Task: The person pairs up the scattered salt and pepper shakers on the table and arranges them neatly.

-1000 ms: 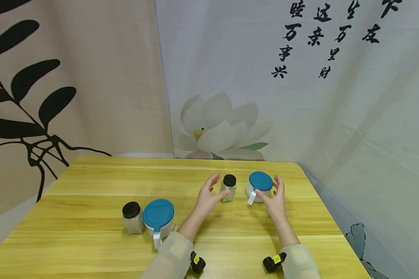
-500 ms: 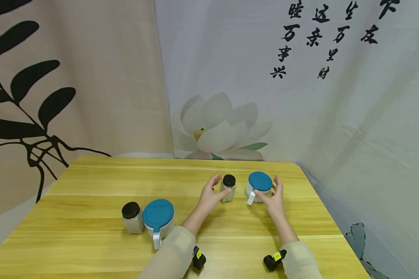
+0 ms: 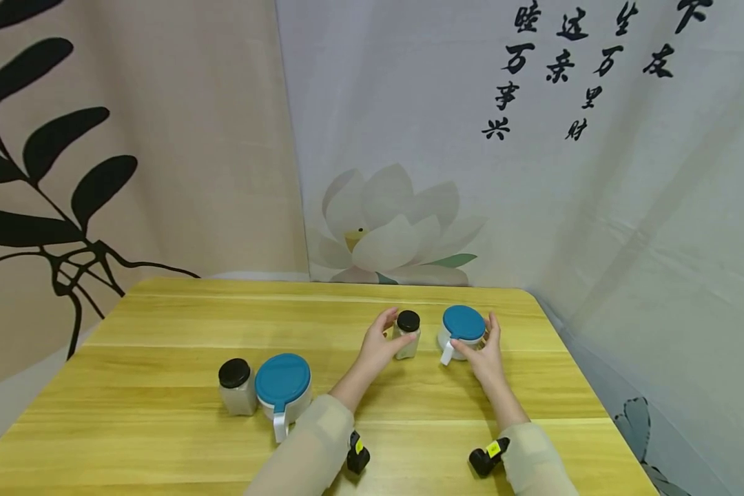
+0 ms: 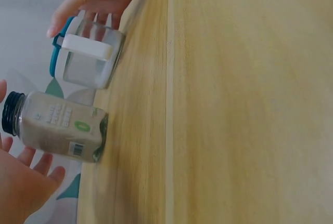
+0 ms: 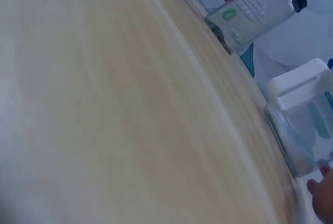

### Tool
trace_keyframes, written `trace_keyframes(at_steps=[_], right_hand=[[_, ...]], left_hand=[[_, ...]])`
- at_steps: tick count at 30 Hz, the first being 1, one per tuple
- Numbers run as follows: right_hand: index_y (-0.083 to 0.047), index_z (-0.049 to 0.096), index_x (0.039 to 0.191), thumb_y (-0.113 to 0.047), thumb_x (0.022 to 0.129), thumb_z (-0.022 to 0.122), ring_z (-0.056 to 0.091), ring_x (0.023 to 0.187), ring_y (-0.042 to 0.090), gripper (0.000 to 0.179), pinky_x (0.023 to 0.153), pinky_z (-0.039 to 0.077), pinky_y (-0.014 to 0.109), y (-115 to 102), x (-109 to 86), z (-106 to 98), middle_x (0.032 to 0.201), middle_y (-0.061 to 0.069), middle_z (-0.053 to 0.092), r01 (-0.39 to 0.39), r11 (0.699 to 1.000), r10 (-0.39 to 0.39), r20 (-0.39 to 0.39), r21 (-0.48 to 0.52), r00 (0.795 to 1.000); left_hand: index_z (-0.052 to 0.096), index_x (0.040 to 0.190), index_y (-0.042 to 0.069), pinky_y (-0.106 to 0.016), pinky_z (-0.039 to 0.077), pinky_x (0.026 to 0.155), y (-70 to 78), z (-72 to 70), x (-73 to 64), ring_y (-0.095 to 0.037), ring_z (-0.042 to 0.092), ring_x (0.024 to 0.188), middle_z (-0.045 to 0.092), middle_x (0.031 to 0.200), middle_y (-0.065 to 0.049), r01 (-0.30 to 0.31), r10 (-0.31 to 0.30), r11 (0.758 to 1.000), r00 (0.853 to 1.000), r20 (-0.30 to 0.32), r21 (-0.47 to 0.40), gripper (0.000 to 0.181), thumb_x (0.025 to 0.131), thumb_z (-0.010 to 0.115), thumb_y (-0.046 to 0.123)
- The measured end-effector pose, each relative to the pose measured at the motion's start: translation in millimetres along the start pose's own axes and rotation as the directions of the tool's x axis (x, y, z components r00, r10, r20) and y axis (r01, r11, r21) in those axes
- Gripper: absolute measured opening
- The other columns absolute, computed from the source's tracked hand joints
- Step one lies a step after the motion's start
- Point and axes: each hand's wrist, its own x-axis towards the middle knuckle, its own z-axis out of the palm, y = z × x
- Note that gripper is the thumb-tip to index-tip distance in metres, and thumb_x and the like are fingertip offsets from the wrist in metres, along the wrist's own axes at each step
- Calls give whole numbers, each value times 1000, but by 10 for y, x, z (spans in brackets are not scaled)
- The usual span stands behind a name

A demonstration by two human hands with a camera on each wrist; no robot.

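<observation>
At the back of the table, my left hand [image 3: 377,346] reaches beside a clear square jar [image 4: 62,128] with a black screw cap and pale powder inside. Its thumb lies in front of the jar and the fingers spread behind; the left wrist view shows fingertips off the glass. Farther right, my right hand [image 3: 487,357] is around a clear seasoning canister [image 4: 86,57] with a blue lid [image 3: 463,322] and white handle [image 5: 302,83]. The thumb is near the handle's top, the fingers at the right side; firm contact is unclear. Both containers stand upright on the wood.
At the left stand a second black-capped jar [image 3: 238,397] and a larger blue-lidded canister [image 3: 283,380], side by side, with its handle facing me. The wooden table [image 3: 180,317] ends at a back edge before a printed curtain [image 3: 403,103].
My left hand has moved slightly right and forward, closer to the black-capped jar. The fingers of my right hand have drawn a little nearer to the canister. The containers have stayed in place.
</observation>
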Motion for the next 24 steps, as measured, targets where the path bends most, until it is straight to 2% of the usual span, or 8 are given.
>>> trace_keyframes(at_steps=[7,12,17,24], right_hand=[[-6,-3,153,-6,81,75,17,138,42,105,108,19,55,-164,-54,-10,153,27,10,-19,1000,18,35,23,999],[-11,-2,154,-8,81,77,14,141,38,107,110,16,53,-4,30,-7,156,23,5,-17,999,16,41,38,999],[-15,-2,154,-9,80,78,14,141,38,109,111,12,52,93,84,0,157,20,5,-22,999,20,40,44,999],[-12,-1,154,-7,80,77,13,140,41,107,111,10,54,-141,10,12,156,24,6,-56,996,51,70,65,996]], left_hand=[[45,141,12,-53,31,104,-1,57,38,-34,39,129,44,142,-14,25,-25,1000,1000,4,-14,67,84,76,26],[48,139,14,-55,35,99,-20,95,67,-34,44,124,46,141,-14,29,-29,1000,1000,-1,-12,64,83,77,27],[50,137,13,-50,40,93,-5,120,76,-29,50,112,53,131,-11,17,-17,1000,1000,-11,-6,62,83,77,24],[52,136,15,-43,43,89,-17,152,112,-22,53,104,57,126,-7,17,-17,1000,1000,-22,-18,59,84,76,25]])
